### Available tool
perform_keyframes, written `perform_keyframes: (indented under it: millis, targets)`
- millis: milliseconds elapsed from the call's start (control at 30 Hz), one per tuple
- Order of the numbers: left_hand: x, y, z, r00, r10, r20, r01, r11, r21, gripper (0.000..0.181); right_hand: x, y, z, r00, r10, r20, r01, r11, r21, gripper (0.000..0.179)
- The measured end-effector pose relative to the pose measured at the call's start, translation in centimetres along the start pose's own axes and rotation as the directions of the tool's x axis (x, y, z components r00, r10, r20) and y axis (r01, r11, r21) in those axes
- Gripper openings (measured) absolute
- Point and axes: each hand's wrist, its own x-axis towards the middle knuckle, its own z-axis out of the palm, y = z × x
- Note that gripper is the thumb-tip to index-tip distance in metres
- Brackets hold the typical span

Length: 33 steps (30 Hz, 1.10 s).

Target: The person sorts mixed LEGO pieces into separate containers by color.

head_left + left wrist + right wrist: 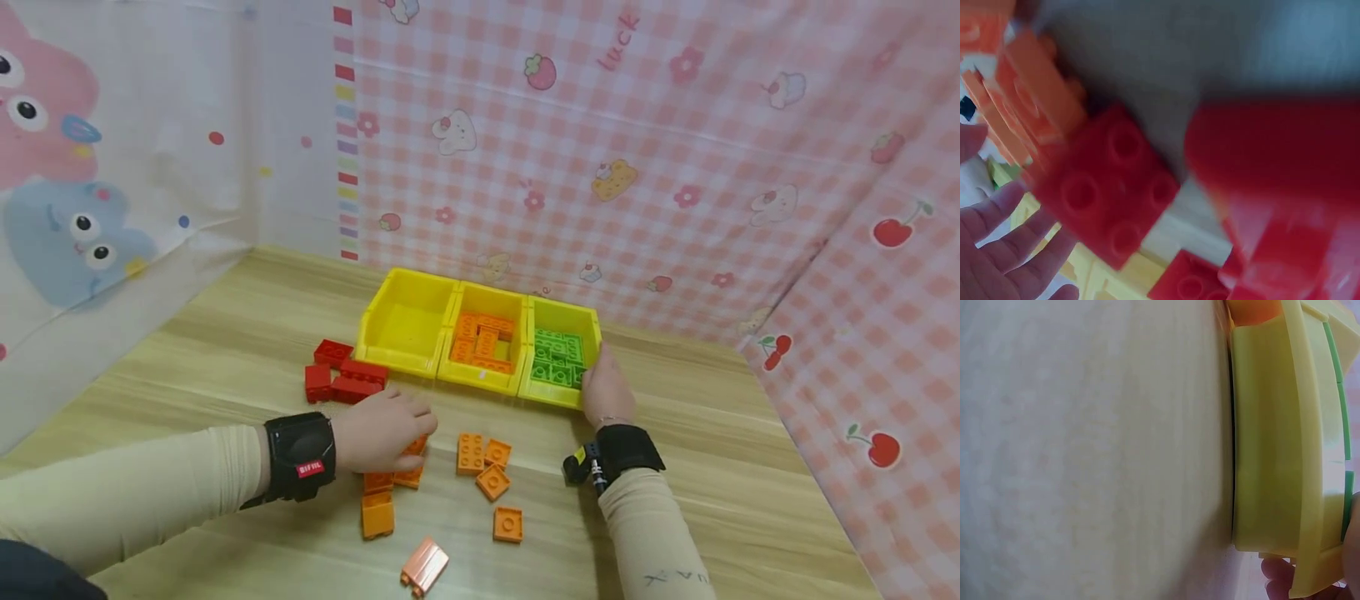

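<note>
Pink checked backdrop (495, 75), white cartoon-print sheet (172, 67) on the left, pale wood-grain tabletop (712, 442) below

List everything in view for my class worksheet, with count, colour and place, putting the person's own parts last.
Bins: 3, yellow, in a row at the back
Middle-bin bricks: several, orange, inside the middle bin
Right-bin bricks: several, green, inside the right bin
Left-side bricks: at least 4, red, beside the left bin
Scattered bricks: at least 8, orange, loose in front, some partly covered
Tabletop: 1, tan wood-grain, beneath
Checked cloth: pink and white, back and right
Cartoon cloth: white, left
Wristbands: 2, black, on the wrists
Sleeves: 2, beige, both forearms
Left hand: 1, bare, over scattered bricks
Right hand: 1, bare, gripping the right bin's side
</note>
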Motion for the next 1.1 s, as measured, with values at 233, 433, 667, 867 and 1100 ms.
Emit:
perform_keyframes:
  millis: [233,433,667,867,1100]
  targets:
    - [-1.0,0.5,0.1,1.0,0.007,-0.013,-0.007,1.0,-0.007,0.022,0.1,0.5,0.1,1.0,0.01,0.004,-0.01,1.0,-0.004,0.052]
    - [-1.7,1.0,-0.2,0.996,0.076,-0.035,-0.077,0.996,-0.037,0.021,0.2,0.7,-0.1,1.0,0.016,0.002,-0.016,1.0,-0.005,0.052]
    - [-1.5,1.2,0.2,0.997,0.072,0.004,-0.072,0.995,-0.069,0.014,0.0,0.6,-0.3,1.0,0.017,0.005,-0.017,1.0,-0.01,0.052]
    - [-1.2,1.1,0.5,0.997,0.077,0.022,-0.074,0.991,-0.109,0.008,0.1,0.5,-0.1,1.0,0.019,0.0,-0.019,1.0,-0.012,0.052]
    - [1.0,0.6,-1.4,0.987,0.072,-0.146,-0.09,0.989,-0.119,0.008,0.2,0.3,0.2,1.0,0.014,0.014,-0.014,1.0,-0.015,0.052]
